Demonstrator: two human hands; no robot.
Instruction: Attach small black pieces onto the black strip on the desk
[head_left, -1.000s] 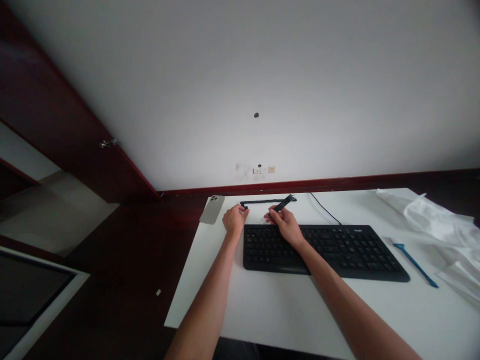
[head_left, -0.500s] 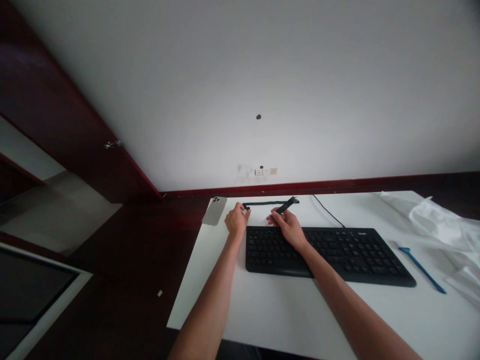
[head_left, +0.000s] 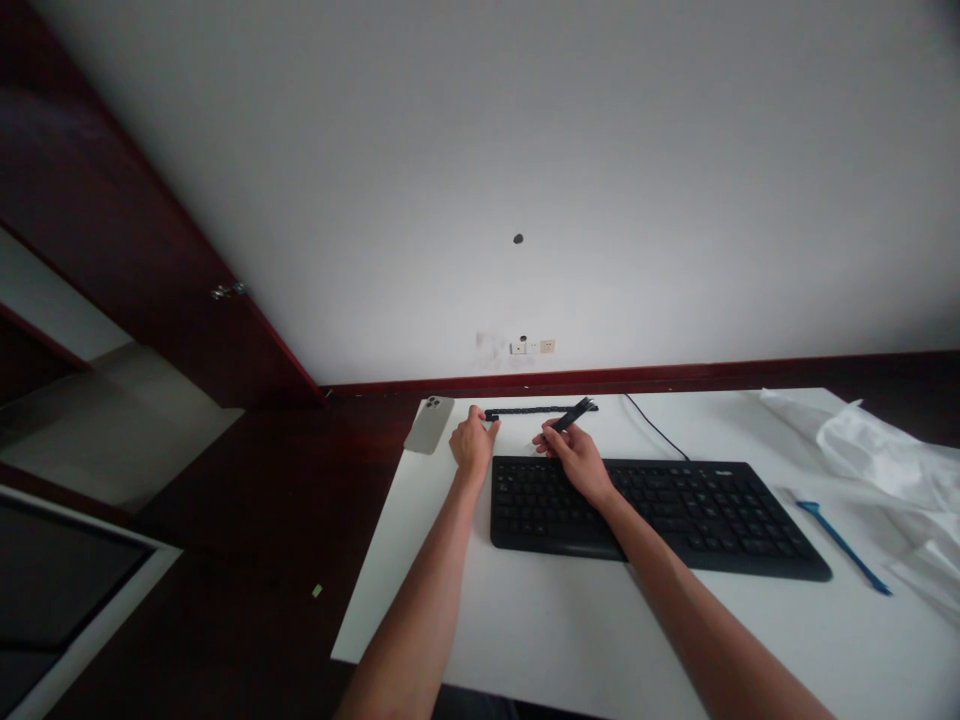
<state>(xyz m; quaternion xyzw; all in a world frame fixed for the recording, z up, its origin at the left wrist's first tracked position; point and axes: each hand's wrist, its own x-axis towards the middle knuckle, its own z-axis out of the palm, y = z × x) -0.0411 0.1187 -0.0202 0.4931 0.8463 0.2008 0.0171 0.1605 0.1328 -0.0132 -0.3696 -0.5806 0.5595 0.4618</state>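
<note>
My left hand (head_left: 471, 440) is at the left end of a thin row of small black pieces (head_left: 536, 410) along the back of the table. Its thumb and index finger close around a small black keycap-like piece (head_left: 492, 416). My right hand (head_left: 579, 457) grips a slim black brush-like tool (head_left: 571, 412) like a pen, its bristly-looking end pointing up and right. A faint pale tip shows below those fingers. Under my right wrist lies a black keyboard (head_left: 697, 510), and the forearm crosses over it.
A grey phone (head_left: 429, 428) lies at the table's back left corner. The keyboard's cable (head_left: 654, 424) runs toward the back edge. On the right are a blue plastic tool (head_left: 844, 546) and crumpled white plastic (head_left: 877, 445). The white table (head_left: 540, 625) stands near a wall with sockets (head_left: 533, 347).
The view has shifted very slightly, so the table sits a little lower. Both hands keep nearly the same place and grip.
</note>
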